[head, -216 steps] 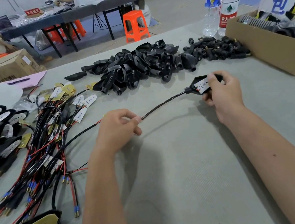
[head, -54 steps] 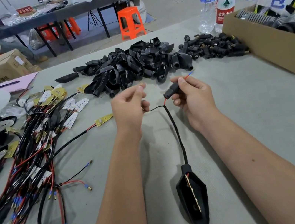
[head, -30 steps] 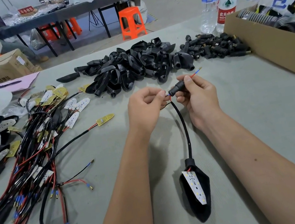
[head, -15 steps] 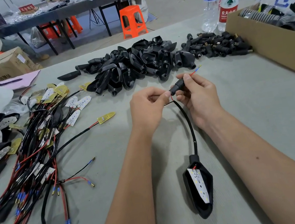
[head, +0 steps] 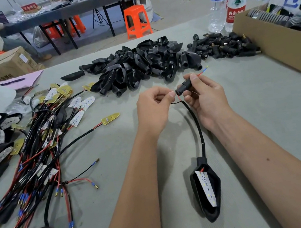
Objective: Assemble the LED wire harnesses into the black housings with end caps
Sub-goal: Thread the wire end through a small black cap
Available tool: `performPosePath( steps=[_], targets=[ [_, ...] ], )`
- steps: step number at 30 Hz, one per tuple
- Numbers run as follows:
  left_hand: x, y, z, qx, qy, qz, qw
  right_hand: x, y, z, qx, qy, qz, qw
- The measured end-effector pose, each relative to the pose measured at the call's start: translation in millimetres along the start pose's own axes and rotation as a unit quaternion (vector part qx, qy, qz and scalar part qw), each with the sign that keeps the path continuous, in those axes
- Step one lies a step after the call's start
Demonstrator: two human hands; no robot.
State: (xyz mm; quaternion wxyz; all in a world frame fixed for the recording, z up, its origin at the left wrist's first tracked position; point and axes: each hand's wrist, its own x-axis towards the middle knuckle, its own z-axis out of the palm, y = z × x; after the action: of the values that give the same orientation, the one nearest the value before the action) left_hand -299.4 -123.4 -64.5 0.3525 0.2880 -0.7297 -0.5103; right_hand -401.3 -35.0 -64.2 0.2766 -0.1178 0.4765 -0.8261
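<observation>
The grey felt-covered counter [head: 265,114] carries a heap of empty black plastic housings [head: 137,66] at the back, with a smaller pile of black cylindrical end caps [head: 225,45] to its right, beside a brown cardboard box [head: 274,47]. A tangle of red and black LED wire harnesses [head: 38,152] lies at the left. Near the bottom centre, the black housing with a white LED board [head: 206,188] rests on the counter, little shifted from half a second ago. Its black sheathed cable [head: 197,126] rises to the hands. The right hand [head: 207,100] still grips one black end cap [head: 183,88], a red wire poking past it. The left hand [head: 154,109] still pinches the thin wires just beside the cap's mouth.
</observation>
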Motion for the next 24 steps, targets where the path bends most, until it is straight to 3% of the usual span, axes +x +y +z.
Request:
performPosePath(
  steps=[3,10,20,24],
  targets=[
    [-1.3,-0.5,5.8,0.018,0.007,0.002,1.000,-0.4,0.4,-0.3,-0.004,0.002,-0.003,1.000],
    [-3.3,-4.8,-0.7,-0.077,-0.006,-0.052,0.996,0.7,-0.9,-1.5,0.027,0.012,-0.002,1.000],
    [-4.3,1.3,-0.6,0.066,0.000,0.033,0.997,1.0,-0.3,0.9,0.027,0.007,0.018,0.999],
    [-5.4,-0.6,1.8,0.005,0.016,-0.020,1.000,0.7,0.1,-0.2,0.032,-0.002,0.017,0.999]
  ],
)
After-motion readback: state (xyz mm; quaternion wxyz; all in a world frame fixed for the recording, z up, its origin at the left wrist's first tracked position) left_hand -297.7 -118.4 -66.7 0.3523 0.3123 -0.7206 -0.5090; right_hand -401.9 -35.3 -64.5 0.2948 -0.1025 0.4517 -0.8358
